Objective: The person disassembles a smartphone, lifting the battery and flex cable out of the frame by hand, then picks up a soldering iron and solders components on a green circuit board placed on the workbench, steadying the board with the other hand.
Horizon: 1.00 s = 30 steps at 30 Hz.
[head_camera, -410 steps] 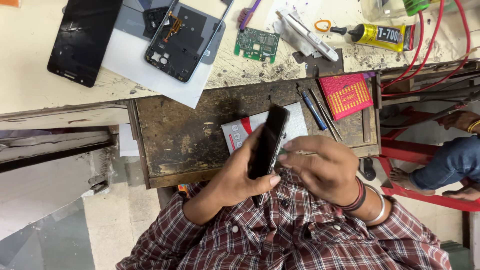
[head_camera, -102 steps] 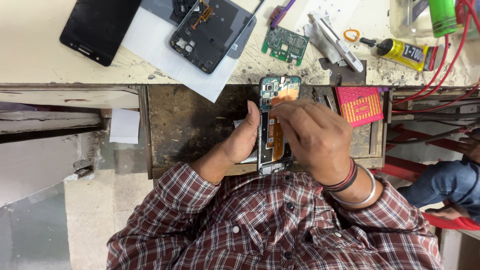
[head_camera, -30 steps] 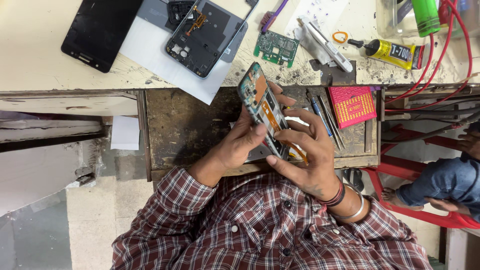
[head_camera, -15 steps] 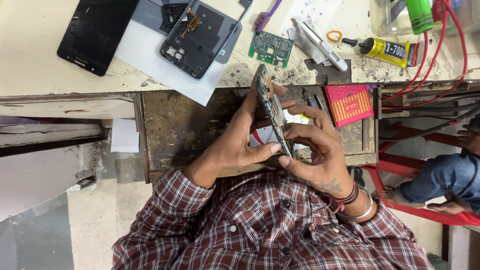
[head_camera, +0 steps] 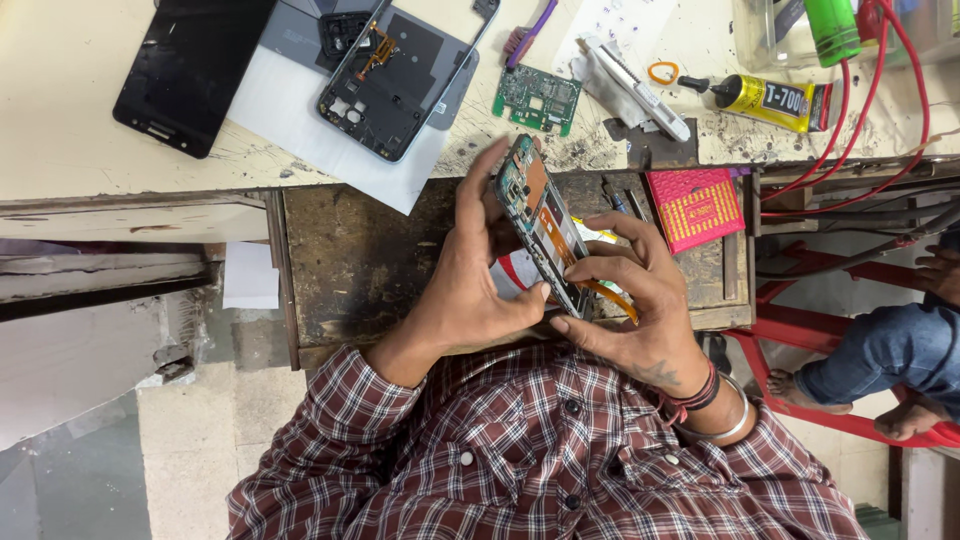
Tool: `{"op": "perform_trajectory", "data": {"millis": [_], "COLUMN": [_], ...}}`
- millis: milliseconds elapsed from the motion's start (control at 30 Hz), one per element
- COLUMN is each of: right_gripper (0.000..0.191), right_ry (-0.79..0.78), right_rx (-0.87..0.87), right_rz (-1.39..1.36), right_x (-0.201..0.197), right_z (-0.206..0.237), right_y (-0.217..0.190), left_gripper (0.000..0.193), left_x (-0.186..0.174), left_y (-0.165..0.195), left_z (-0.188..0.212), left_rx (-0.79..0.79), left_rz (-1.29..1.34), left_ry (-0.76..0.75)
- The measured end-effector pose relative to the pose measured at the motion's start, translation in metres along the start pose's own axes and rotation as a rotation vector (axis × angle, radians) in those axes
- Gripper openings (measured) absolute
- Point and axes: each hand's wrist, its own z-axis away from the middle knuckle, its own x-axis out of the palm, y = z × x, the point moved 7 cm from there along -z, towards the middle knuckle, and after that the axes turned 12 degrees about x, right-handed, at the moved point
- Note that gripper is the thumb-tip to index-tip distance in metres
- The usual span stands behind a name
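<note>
Black rectangular phone screen point(head_camera: 193, 72) on bench top-left; yellow glue tube point(head_camera: 775, 100), black label, top-right.

A long-sleeved, maroon-and-white checked cotton shirt point(head_camera: 540, 450) with small white buttons; bare left hand point(head_camera: 470, 290); right hand point(head_camera: 640, 300) with wrist tattoo, dark thread bands, silver bangle.

Workbench with an open drawer, seen from above

A cream benchtop point(head_camera: 90, 160), scuffed and stained, spans the top; below it a dark wooden drawer point(head_camera: 360, 270) stands pulled out; pale tiled floor point(head_camera: 190, 440) lies left; a red metal frame point(head_camera: 800, 350), perhaps a stool, stands right; light is even.
</note>
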Motion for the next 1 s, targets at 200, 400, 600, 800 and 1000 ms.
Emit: {"op": "perform_trajectory", "data": {"millis": [200, 400, 600, 800, 1000], "right_gripper": [0.048, 0.059, 0.061, 0.064, 0.069], "right_ry": [0.0, 0.014, 0.039, 0.027, -0.003], "right_rx": [-0.059, -0.051, -0.068, -0.071, -0.015], "right_rz": [0.014, -0.049, -0.003, 0.002, -0.035], "right_x": [0.001, 0.003, 0.004, 0.005, 0.009], "right_z": [0.004, 0.009, 0.011, 0.014, 0.017], "right_y": [0.001, 0.006, 0.008, 0.009, 0.017], "left_gripper": [0.102, 0.095, 0.091, 0.086, 0.081], "left_x": [0.001, 0.003, 0.004, 0.002, -0.001], "left_y": [0.004, 0.005, 0.011, 0.01, 0.013], "left_z": [0.005, 0.013, 0.017, 0.021, 0.023], "left_rx": [0.088, 0.051, 0.1, 0.07, 0.091], "left_rz": [-0.049, -0.079, -0.126, -0.131, -0.209], "left_ry": [0.051, 0.08, 0.105, 0.126, 0.165]}}
